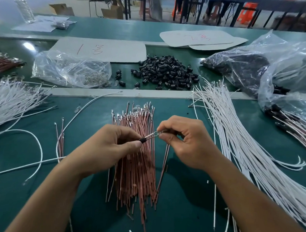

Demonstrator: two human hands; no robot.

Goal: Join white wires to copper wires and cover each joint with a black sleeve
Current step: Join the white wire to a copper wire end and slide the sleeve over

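From my station I see both hands held over the green mat [189, 196], close together but not touching. The left hand [110, 145] pinches a small, matte black sleeve [143, 140] between thumb and forefinger. The right hand [184, 141] is curled, its thumb and fingertips clamped on the shiny end of a thin wire [152, 135] that runs straight from the sleeve's mouth across the gap. Whether the joint is inside the sleeve, I cannot tell.

Directly under the hands lies a bundle of copper wires [137, 176], thin, stiff and reddish, with small glinting tips at the far end. A thick fan of white wires [243, 146], smooth and gently curved, lies to the right; a second sheaf [12, 99] lies far left.

Beyond the bundle, a heap of loose sleeves [168, 74], short, glossy, tube-shaped, sits bare on the bench. To its left a crinkled clear bag [71, 70] holds small silvery metal pieces. To its right a larger clear bag [256, 67] holds a dark mass of black parts. A flat grey cardboard sheet [102, 49] with red marks lies behind the heap
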